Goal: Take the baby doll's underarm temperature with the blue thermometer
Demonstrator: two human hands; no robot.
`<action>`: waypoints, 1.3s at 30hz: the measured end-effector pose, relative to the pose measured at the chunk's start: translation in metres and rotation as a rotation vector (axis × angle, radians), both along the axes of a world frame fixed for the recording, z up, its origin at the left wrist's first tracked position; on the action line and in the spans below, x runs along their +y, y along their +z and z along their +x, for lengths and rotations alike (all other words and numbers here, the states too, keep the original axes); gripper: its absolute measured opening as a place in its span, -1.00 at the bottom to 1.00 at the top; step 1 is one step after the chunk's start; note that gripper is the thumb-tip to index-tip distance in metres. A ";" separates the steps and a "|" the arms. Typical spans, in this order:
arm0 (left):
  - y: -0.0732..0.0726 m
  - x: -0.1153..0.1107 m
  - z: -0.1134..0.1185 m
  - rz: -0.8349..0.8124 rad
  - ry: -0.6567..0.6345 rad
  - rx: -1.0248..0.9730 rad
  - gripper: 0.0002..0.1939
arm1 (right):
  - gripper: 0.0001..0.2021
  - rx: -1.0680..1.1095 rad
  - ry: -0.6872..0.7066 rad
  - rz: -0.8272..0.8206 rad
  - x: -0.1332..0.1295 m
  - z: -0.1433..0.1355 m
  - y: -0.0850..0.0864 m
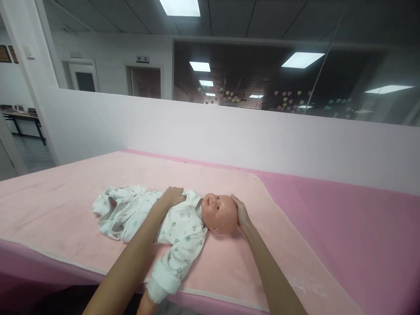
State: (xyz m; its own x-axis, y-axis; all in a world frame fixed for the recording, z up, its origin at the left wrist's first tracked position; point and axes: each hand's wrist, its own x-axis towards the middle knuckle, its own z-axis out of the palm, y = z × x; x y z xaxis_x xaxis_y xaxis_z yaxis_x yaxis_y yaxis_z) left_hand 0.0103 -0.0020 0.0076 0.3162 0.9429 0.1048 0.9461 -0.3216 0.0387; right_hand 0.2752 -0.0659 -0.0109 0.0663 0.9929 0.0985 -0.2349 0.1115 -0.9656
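Observation:
A baby doll (pixel 221 214) lies on its back on a peach mat, with its head to the right. It wears a white, patterned baby suit (pixel 179 223), and one sleeved arm hangs over the mat's near edge. My left hand (pixel 173 196) rests across the doll's chest, its fingers curled over the far side and partly hidden. Against the crown of the head, my right hand (pixel 240 212) is cupped, holding it from the right. The suit's legs (pixel 121 212) lie crumpled on the left.
The peach mat (pixel 82 175) covers a pink padded surface (pixel 344 218), whose near edge runs along the bottom. A low white wall (pixel 229 135) with glass above stands behind. At far left, a doorway shows a dark table (pixel 22 116).

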 end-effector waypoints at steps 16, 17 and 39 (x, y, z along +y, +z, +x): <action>0.001 -0.002 0.001 0.001 0.008 -0.022 -0.68 | -0.65 0.007 0.017 -0.021 -0.001 -0.001 0.002; 0.001 -0.002 0.001 0.000 0.010 -0.024 -0.68 | -0.65 0.005 0.027 -0.035 -0.002 -0.002 0.001; 0.002 -0.003 0.001 0.004 0.001 -0.024 -0.69 | -0.62 0.003 0.003 -0.002 -0.003 0.006 0.010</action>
State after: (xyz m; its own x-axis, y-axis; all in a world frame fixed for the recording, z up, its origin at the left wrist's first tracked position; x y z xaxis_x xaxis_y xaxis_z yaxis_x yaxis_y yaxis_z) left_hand 0.0111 -0.0049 0.0094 0.3129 0.9426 0.1165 0.9451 -0.3212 0.0599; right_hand 0.2808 -0.0693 -0.0011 0.0633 0.9933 0.0962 -0.2384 0.1086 -0.9651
